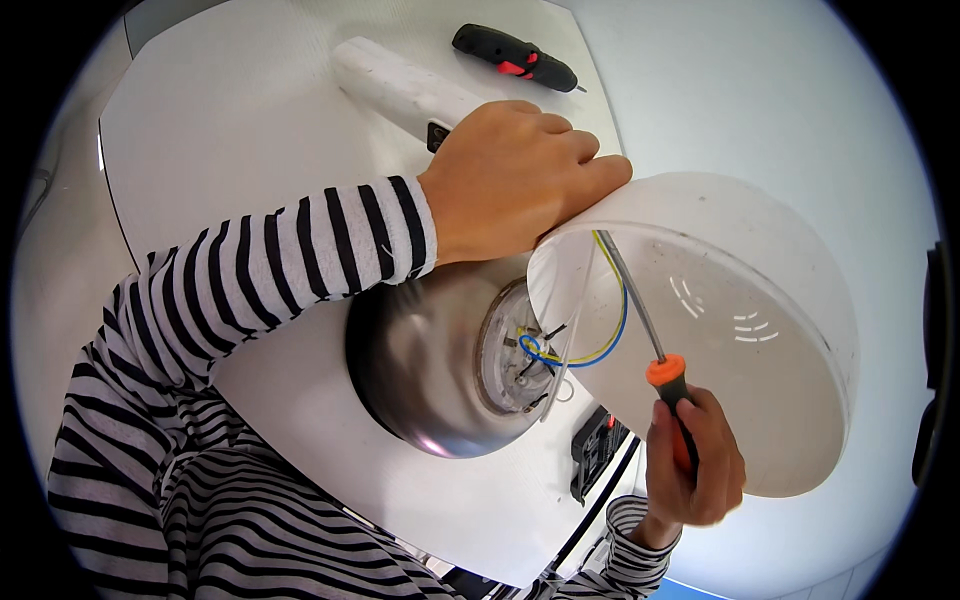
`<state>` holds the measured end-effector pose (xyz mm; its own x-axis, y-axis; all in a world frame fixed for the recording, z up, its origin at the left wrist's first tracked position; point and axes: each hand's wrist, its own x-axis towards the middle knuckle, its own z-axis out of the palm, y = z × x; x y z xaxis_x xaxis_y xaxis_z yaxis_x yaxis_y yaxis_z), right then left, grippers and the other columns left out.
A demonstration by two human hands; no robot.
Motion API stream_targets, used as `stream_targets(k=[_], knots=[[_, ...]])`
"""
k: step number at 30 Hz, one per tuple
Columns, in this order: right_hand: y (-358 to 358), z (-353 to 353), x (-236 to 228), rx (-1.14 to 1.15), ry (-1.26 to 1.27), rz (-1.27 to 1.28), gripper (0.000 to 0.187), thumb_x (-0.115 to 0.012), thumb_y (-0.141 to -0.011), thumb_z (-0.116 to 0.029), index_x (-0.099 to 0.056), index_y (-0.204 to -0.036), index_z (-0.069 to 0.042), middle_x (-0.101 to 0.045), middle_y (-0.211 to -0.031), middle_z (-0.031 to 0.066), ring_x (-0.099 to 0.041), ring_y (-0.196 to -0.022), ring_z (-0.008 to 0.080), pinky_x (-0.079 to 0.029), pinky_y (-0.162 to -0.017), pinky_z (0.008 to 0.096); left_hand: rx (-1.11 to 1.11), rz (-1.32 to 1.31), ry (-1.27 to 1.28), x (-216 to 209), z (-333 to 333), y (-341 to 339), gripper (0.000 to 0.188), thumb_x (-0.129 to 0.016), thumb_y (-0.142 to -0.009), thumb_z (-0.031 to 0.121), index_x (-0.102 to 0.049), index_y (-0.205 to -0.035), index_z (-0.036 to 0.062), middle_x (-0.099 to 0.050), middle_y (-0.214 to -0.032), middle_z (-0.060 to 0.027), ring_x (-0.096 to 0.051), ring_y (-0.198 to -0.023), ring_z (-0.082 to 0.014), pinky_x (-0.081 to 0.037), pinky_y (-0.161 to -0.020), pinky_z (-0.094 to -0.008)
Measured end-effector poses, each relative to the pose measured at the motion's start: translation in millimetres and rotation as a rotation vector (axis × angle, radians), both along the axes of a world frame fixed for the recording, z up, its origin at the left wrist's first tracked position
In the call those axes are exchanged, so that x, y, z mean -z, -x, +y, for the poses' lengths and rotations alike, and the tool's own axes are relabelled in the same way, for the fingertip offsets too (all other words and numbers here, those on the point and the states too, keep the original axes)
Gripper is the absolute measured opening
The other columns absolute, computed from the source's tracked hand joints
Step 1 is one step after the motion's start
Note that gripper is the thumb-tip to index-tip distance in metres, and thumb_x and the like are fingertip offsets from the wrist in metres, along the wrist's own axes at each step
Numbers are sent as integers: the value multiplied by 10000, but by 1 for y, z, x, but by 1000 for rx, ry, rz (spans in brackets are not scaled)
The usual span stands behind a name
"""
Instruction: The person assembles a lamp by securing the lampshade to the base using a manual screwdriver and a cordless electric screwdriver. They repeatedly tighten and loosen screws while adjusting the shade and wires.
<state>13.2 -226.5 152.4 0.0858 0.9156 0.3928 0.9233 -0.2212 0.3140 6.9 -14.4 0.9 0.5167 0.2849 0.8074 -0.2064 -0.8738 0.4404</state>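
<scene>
My left hand is closed over the near edge of a white plastic kettle shell, which is tilted so its hollow inside shows. A long white handle with a small black part sticks out beyond that hand. In my right hand is a screwdriver with an orange and black handle; its shaft points up into the shell, its tip at the inner wall by the wires. Below my left wrist a shiny metal kettle pot lies on its side. Blue and yellow-green wires run from its base into the shell.
At the far side of the white table lies a black and red electric screwdriver. A black tool case sits near the table's right edge, partly behind the shell. A pale wall or panel rises beyond that edge.
</scene>
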Motion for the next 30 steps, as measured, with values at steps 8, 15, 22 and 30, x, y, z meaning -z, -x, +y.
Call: stream_targets(k=[8, 15, 22, 30], knots=[[-24, -16, 24, 431, -387, 1251, 213, -689, -763, -69, -547, -894, 20, -625, -748, 151, -529, -471, 125, -406, -419, 204, -23, -7, -12, 3, 2, 3, 365, -622, -684, 349, -561, -939, 96, -568, -747, -34, -577, -699, -218, -440, -596, -351], [-26, -25, 40, 518, -419, 1934, 259, -593, -855, -240, -505, -986, -35, -575, -763, 168, -497, -422, 139, -334, -321, 189, -35, -8, -17, 4, 4, 2, 387, -632, -668, 357, -562, -946, 96, -574, -764, -33, -583, -712, -221, -449, -608, -355], [9, -22, 71, 510, -519, 2274, 358, -529, -887, -306, -434, -1131, -62, -526, -804, 128, -489, -439, 98, -363, -318, 170, -29, 1, 5, 10, 8, 9, 360, -638, -669, 310, -573, -946, 89, -590, -777, -39, -586, -703, -231, -459, -613, -357], [18, -19, 69, 392, -554, 2241, 324, -534, -885, -234, -376, -1111, -64, -532, -851, 153, -476, -485, 119, -367, -392, 203, -50, 3, -53, -11, 8, 0, 375, -637, -672, 299, -581, -979, 89, -618, -833, -50, -594, -718, -244, -465, -615, -350]])
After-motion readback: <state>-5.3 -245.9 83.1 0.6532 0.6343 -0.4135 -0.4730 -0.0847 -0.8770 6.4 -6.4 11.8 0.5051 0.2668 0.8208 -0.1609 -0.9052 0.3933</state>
